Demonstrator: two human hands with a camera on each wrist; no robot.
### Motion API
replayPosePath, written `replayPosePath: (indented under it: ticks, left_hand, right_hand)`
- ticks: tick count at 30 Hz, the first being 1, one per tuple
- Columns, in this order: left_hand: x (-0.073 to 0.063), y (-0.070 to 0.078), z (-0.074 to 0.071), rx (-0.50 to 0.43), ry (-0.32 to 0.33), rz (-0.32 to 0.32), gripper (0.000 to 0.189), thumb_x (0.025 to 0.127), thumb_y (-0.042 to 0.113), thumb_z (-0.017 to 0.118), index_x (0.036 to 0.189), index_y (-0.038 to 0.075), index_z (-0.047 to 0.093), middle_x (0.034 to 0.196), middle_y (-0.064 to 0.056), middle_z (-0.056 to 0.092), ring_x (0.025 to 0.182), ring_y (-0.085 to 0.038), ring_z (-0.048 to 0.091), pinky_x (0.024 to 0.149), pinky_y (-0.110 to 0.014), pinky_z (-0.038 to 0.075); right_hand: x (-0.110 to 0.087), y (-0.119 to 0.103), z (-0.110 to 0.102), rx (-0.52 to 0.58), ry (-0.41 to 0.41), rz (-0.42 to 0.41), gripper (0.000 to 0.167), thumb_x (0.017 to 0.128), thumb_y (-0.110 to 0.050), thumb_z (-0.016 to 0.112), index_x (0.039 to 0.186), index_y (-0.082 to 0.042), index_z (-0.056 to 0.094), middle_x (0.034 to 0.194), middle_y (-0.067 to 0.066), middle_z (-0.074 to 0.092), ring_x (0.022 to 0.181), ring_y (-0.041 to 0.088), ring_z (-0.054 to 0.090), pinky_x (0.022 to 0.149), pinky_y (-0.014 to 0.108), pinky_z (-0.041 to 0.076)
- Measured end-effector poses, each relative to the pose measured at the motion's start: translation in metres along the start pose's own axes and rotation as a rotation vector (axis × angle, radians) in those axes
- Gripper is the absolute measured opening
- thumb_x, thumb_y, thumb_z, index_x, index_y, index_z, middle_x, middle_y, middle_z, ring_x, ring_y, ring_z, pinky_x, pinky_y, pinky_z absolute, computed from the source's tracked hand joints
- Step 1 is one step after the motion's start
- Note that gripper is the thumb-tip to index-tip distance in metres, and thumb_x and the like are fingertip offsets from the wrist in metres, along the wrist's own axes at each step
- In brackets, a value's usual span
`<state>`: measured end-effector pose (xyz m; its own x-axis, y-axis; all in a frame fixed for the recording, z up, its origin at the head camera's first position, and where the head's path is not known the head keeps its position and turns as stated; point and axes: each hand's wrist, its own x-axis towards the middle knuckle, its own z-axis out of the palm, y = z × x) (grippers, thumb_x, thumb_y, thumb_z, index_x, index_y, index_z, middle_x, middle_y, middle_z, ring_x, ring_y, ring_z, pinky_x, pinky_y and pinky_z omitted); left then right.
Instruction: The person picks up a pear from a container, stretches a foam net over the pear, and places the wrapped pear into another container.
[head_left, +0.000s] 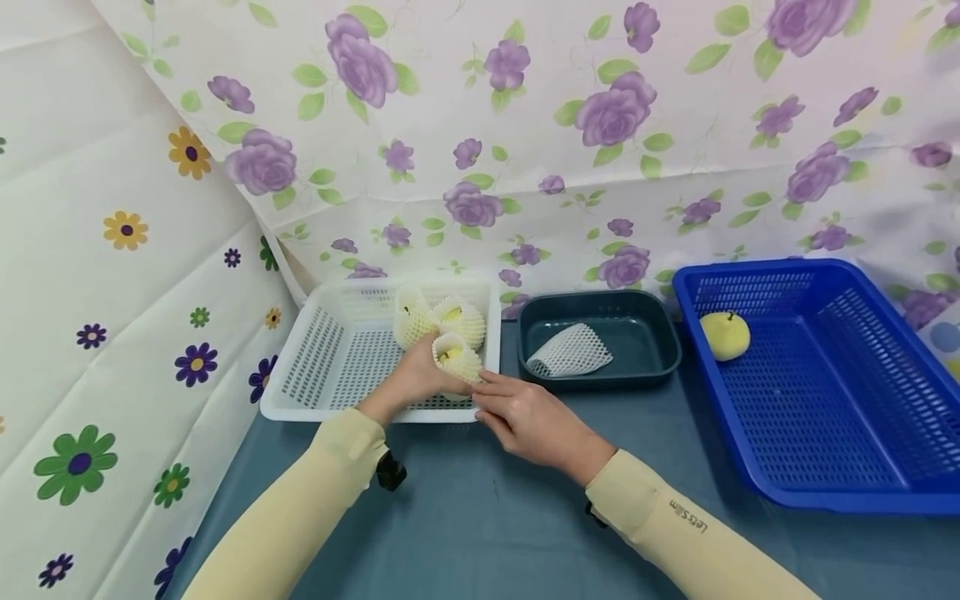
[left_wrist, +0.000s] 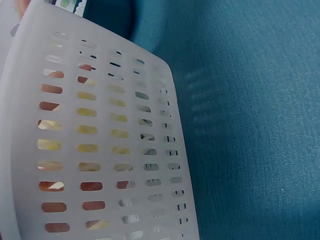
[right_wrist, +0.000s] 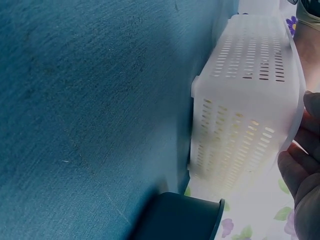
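Note:
Inside the right part of a white plastic basket (head_left: 303,375), my left hand (head_left: 412,373) grips a yellow pear (head_left: 453,355) wrapped in a white foam net (head_left: 467,367). The fingertips of my right hand (head_left: 528,417) touch the lower right side of this wrapped pear, over the basket's front right corner. Behind it lie two other net-wrapped pears, one on the left (head_left: 411,321) and one on the right (head_left: 467,321). In the right wrist view the fingers (right_wrist: 295,170) are beside the basket rim. Through the slots, the left wrist view shows parts of fingers and yellow fruit.
A dark teal tray (head_left: 600,382) holding a loose foam net (head_left: 573,350) stands right of the white basket. Farther right is a blue basket (head_left: 750,442) with one bare pear (head_left: 726,335) at its left wall. Flowered cloth (head_left: 472,204) hangs behind.

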<state>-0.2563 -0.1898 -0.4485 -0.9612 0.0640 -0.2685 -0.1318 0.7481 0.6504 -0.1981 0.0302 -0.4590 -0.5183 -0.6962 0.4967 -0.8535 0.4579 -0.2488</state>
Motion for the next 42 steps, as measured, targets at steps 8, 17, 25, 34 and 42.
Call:
replayPosePath:
  ticks: [8,17,25,34,42]
  left_hand:
    - [-0.007,0.006,-0.013,-0.039,0.005,0.045,0.12,0.054,0.048,0.088,0.147,0.015,0.021,0.147,-0.012,0.033,0.13,-0.031,0.04,0.097,-0.049,0.045]
    - [-0.023,0.025,-0.037,-0.145,0.1,0.118,0.098,0.071,0.048,0.078,0.147,0.018,0.024,0.152,-0.01,0.025,0.138,-0.035,0.029,0.1,-0.055,0.04]
    - [-0.04,0.062,-0.049,-0.228,0.269,0.238,0.071,0.083,0.042,0.069,0.14,0.018,0.036,0.145,-0.003,0.039,0.135,-0.026,0.037,0.106,-0.045,0.038]
    - [-0.057,0.098,-0.029,-0.158,0.405,0.409,0.057,0.092,0.042,0.056,0.142,0.022,0.038,0.145,-0.001,0.042,0.135,-0.015,0.039,0.107,-0.038,0.039]
    - [-0.062,0.117,-0.008,-0.082,0.379,0.502,0.05,0.095,0.048,0.047,0.137,0.021,0.047,0.145,-0.001,0.042,0.135,-0.016,0.037,0.107,-0.042,0.038]
  right_hand:
    - [0.001,0.0,-0.001,0.002,0.005,0.003,0.03,0.093,-0.024,0.059,0.12,-0.014,0.065,0.125,0.005,0.063,0.129,0.021,0.048,0.101,0.032,0.045]
    - [0.005,-0.002,-0.009,-0.024,-0.001,0.021,0.031,0.093,-0.031,0.059,0.12,-0.017,0.065,0.125,0.003,0.062,0.127,0.018,0.05,0.099,0.031,0.047]
    - [0.014,0.003,-0.058,-0.026,0.026,0.074,0.035,0.093,-0.033,0.058,0.122,-0.015,0.063,0.128,0.005,0.06,0.129,0.021,0.048,0.101,0.037,0.045]
    - [0.009,0.022,-0.112,-0.105,0.147,0.106,0.037,0.09,-0.03,0.063,0.122,-0.012,0.063,0.13,0.009,0.058,0.129,0.024,0.047,0.103,0.041,0.043]
    - [-0.002,0.033,-0.125,-0.163,0.142,0.171,0.039,0.088,-0.029,0.066,0.123,-0.013,0.063,0.131,0.009,0.057,0.13,0.026,0.045,0.103,0.046,0.042]
